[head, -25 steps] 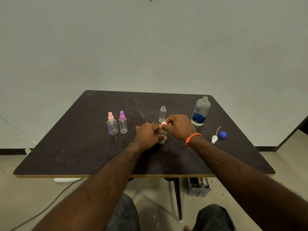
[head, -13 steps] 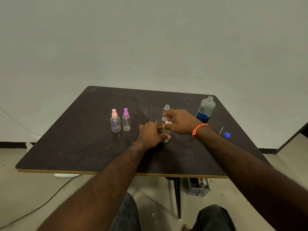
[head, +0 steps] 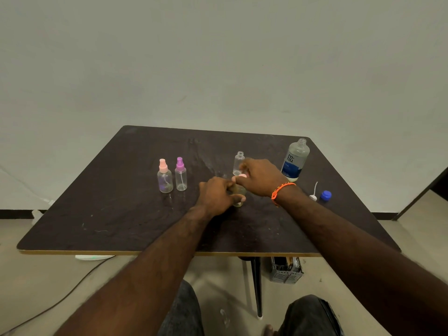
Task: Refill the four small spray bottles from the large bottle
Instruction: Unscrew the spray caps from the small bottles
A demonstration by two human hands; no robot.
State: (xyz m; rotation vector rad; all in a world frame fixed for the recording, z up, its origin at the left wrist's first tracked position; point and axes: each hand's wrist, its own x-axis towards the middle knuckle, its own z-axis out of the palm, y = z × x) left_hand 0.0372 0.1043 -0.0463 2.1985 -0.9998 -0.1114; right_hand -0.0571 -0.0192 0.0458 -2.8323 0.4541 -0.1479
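While my left hand (head: 219, 194) grips the small bottle (head: 238, 195) upright at mid-table (head: 121, 214), my right hand (head: 260, 177) pinches its pink spray cap (head: 242, 176); seat threads squarely, twist gently, avoid tipping.

light: dim, even, greenish-grey cast | shadows: soft, faint, under the table (head: 121, 214) and the hands | glare: weak sheen on the large bottle (head: 294, 161) | blur: slight softness on both forearms near the bottom | distortion: wide-angle, table edges bend outward
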